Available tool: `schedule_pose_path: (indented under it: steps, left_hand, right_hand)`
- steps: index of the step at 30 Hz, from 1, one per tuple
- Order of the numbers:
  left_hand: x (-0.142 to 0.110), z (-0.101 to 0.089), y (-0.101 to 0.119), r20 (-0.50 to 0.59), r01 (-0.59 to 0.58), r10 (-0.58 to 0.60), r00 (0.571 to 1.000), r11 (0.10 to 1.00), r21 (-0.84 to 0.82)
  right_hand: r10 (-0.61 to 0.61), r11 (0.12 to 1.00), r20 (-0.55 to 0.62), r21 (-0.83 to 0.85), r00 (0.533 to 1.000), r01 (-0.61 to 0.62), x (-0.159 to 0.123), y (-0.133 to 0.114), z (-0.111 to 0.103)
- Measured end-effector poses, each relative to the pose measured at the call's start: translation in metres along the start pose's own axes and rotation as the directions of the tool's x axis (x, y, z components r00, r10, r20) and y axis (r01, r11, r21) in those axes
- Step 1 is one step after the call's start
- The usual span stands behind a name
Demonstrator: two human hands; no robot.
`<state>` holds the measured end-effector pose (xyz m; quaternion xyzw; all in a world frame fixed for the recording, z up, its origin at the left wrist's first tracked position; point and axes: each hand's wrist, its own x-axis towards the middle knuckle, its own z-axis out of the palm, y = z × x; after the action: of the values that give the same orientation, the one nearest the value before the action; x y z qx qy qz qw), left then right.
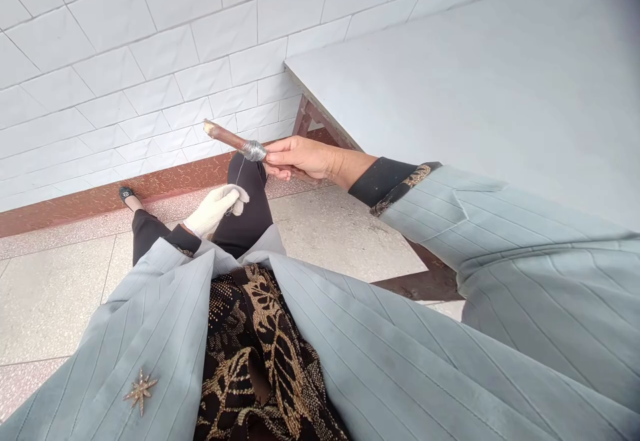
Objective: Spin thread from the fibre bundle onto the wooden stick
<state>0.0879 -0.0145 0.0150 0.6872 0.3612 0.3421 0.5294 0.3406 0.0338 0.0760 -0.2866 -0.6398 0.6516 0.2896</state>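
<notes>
My right hand (305, 159), bare, grips a brown wooden stick (225, 135) by its near part. The stick tilts up to the left and has a pale, rough far end. Silvery thin wire (254, 151) is wound in a thick band around it, just beyond my fingers. From that band a single strand runs down to my left hand (217, 209), which wears a white knit glove. Its fingers are closed on the strand, and a small loose loop of wire hangs below them. The end of the stick inside my right hand is hidden.
A large pale tabletop (465, 94) on a reddish-brown frame (325, 121) stands to the right. White wall tiles (195, 34) with a brown skirting band (85, 202) lie ahead. Below is a speckled tile floor (55, 294), with my legs between the hands and the wall.
</notes>
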Motion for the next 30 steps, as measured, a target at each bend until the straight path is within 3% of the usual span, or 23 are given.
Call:
schedule_pose_path:
  steps: [4, 8, 11, 14, 19, 23, 30]
  left_hand:
    - [0.003, 0.003, -0.003, 0.024, 0.004, 0.0, 1.0, 0.98, -0.197]
    - [0.01, 0.015, 0.007, 0.087, 0.145, -0.122, 0.989, 0.923, -0.356]
    - [0.014, 0.026, 0.015, 0.149, 0.252, -0.208, 0.967, 0.88, -0.403]
    - [0.016, 0.031, 0.017, 0.151, 0.27, -0.226, 0.962, 0.86, -0.434]
    - [0.018, 0.021, 0.003, 0.087, 0.207, -0.189, 0.978, 0.854, -0.477]
    - [0.018, 0.011, -0.007, 0.035, 0.117, -0.112, 0.993, 0.9, -0.42]
    - [0.006, 0.009, 0.001, -0.058, -0.032, 0.014, 0.998, 0.949, -0.314]
  right_hand:
    - [0.029, 1.0, -0.075, -0.005, 0.997, -0.029, -0.002, -0.006, 0.011]
    - [0.005, 0.998, -0.183, -0.055, 0.983, -0.015, -0.001, -0.006, 0.022]
    - [-0.003, 1.0, -0.168, 0.027, 0.986, 0.008, 0.0, -0.004, 0.028]
    - [-0.012, 0.994, -0.161, 0.109, 0.987, 0.03, 0.003, -0.003, 0.03]
    - [-0.03, 0.988, -0.234, 0.14, 0.972, 0.064, 0.008, 0.0, 0.029]
    - [-0.043, 0.985, -0.31, 0.144, 0.95, 0.091, 0.009, 0.001, 0.028]
    - [-0.052, 0.989, -0.357, 0.113, 0.933, 0.099, 0.006, 0.005, 0.027]
